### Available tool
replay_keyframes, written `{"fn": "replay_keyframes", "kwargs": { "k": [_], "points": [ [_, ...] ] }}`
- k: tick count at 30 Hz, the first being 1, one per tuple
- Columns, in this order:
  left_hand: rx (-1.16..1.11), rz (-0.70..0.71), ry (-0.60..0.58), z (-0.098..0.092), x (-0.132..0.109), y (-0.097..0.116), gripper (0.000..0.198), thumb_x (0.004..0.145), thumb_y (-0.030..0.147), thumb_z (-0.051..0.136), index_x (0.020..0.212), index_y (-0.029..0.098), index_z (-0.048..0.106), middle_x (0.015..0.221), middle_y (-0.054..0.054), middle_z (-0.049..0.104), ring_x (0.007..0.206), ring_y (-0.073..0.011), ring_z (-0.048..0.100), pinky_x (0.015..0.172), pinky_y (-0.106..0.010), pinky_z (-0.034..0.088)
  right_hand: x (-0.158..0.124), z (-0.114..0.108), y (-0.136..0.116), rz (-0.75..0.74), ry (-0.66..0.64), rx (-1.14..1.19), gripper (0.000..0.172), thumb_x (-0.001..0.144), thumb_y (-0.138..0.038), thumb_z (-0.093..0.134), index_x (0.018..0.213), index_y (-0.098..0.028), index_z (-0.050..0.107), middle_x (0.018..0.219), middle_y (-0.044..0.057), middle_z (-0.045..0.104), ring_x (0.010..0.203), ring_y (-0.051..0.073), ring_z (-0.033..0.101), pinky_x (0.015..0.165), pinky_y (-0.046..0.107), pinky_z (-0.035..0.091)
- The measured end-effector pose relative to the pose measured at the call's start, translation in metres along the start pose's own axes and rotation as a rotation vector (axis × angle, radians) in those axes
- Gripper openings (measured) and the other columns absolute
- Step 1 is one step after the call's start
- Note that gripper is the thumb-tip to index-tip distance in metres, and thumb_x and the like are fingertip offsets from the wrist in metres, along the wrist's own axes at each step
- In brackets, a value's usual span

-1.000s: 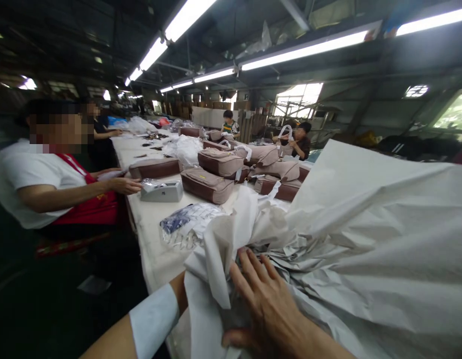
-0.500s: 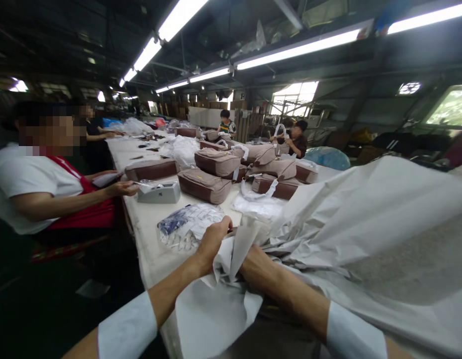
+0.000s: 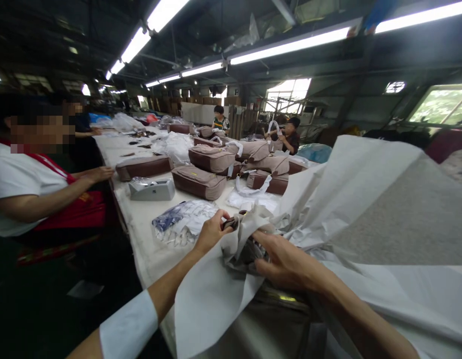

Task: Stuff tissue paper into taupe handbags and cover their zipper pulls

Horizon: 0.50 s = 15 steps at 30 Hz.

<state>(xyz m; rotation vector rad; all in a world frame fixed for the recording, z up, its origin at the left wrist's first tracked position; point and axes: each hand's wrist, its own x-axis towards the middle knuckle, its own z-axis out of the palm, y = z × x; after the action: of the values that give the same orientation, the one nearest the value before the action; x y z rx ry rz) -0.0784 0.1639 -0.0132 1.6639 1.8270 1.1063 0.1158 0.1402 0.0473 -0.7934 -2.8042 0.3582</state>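
My left hand is closed round a dark brown strap with a glint of metal fitting beside it. Crumpled white paper gathers between my hands, with a large sheet spreading out to the right. My right hand curls over this paper at the centre, thumb below and fingertips partly hidden in the folds. Directly under it lies a dark bag with a gold zipper; most of its body is in shadow or covered by paper.
Several pinkish bags with brown bases lie piled on the long white table. Nearer are a grey box and a clear plastic packet. A co-worker in a red apron sits left; others sit farther back.
My right hand has come up out of the paper, showing its fingers and the zipper below. The brown strap shows more at my left hand. The co-worker's hand has drawn back from the grey box.
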Motion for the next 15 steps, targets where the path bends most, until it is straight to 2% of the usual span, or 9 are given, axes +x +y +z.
{"fn": "replay_keyframes", "kwargs": {
  "k": [2,3,4,5,6,7,9,12,15],
  "points": [
    [-0.023,-0.011,-0.009,0.0,0.001,-0.001,0.012,0.071,0.021,0.054,0.083,0.021,0.051,0.052,0.01,0.044,0.052,-0.0097,0.046,0.052,-0.019,0.03,-0.02,0.006,-0.021,0.075,0.092,-0.065,0.083,0.071,-0.046,0.064,0.139,-0.011,0.033,0.135,0.02,0.045,0.119,0.035,0.047,0.095,0.045,0.042],
    [-0.029,-0.013,-0.013,-0.001,0.0,0.0,0.012,0.071,0.021,0.054,0.083,0.021,0.052,0.052,0.01,0.044,0.053,-0.0099,0.046,0.052,-0.019,0.03,-0.024,0.014,-0.03,0.096,0.118,-0.118,0.095,0.066,-0.051,0.068,0.143,-0.011,0.027,0.142,0.024,0.033,0.125,0.041,0.038,0.097,0.053,0.038],
    [-0.033,-0.01,-0.019,-0.002,-0.001,0.001,0.013,0.071,0.021,0.054,0.084,0.02,0.052,0.053,0.01,0.044,0.054,-0.01,0.047,0.053,-0.019,0.031,-0.023,0.023,-0.036,0.111,0.112,-0.156,0.092,0.067,-0.048,0.068,0.143,-0.016,0.027,0.145,0.024,0.028,0.125,0.043,0.037,0.094,0.056,0.039],
    [-0.035,-0.004,-0.026,-0.002,-0.003,0.003,0.013,0.072,0.021,0.053,0.085,0.02,0.052,0.054,0.01,0.044,0.055,-0.0102,0.047,0.053,-0.019,0.031,-0.018,0.031,-0.038,0.137,0.09,-0.173,0.076,0.073,-0.04,0.064,0.14,-0.02,0.034,0.145,0.021,0.029,0.122,0.042,0.042,0.089,0.053,0.044],
    [-0.034,0.004,-0.034,-0.004,-0.005,0.004,0.014,0.072,0.022,0.053,0.086,0.02,0.052,0.055,0.009,0.045,0.055,-0.0104,0.047,0.053,-0.019,0.031,-0.011,0.038,-0.036,0.19,0.079,-0.166,0.056,0.079,-0.029,0.057,0.133,-0.023,0.044,0.141,0.019,0.037,0.115,0.037,0.05,0.084,0.047,0.048],
    [-0.03,0.013,-0.041,-0.005,-0.008,0.005,0.015,0.072,0.023,0.052,0.087,0.02,0.052,0.055,0.009,0.045,0.055,-0.0106,0.046,0.053,-0.02,0.031,-0.003,0.043,-0.029,0.259,0.101,-0.12,0.044,0.081,-0.02,0.052,0.125,-0.022,0.052,0.134,0.017,0.046,0.109,0.032,0.055,0.081,0.041,0.049],
    [-0.018,0.03,-0.056,-0.006,-0.011,0.007,0.016,0.071,0.022,0.053,0.087,0.02,0.052,0.054,0.009,0.043,0.052,-0.0108,0.044,0.051,-0.02,0.03,0.012,0.046,-0.007,0.41,0.207,0.025,0.035,0.08,-0.008,0.047,0.11,-0.018,0.061,0.116,0.013,0.059,0.1,0.026,0.059,0.081,0.034,0.048],
    [0.004,0.055,-0.051,-0.002,-0.015,0.012,0.015,0.07,0.017,0.051,0.085,0.02,0.051,0.052,0.009,0.042,0.051,-0.0117,0.043,0.051,-0.021,0.03,0.026,0.049,0.027,0.507,0.295,0.198,0.025,0.08,-0.006,0.047,0.095,-0.013,0.066,0.092,0.01,0.066,0.089,0.023,0.062,0.08,0.032,0.047],
    [0.015,0.098,-0.022,0.009,-0.018,0.021,0.017,0.07,0.014,0.049,0.086,0.021,0.05,0.059,0.006,0.048,0.058,-0.0138,0.049,0.057,-0.023,0.034,0.037,0.057,0.043,0.457,0.22,0.264,0.013,0.087,-0.016,0.052,0.087,-0.011,0.064,0.081,0.006,0.065,0.074,0.017,0.062,0.071,0.032,0.05]
  ]
}}
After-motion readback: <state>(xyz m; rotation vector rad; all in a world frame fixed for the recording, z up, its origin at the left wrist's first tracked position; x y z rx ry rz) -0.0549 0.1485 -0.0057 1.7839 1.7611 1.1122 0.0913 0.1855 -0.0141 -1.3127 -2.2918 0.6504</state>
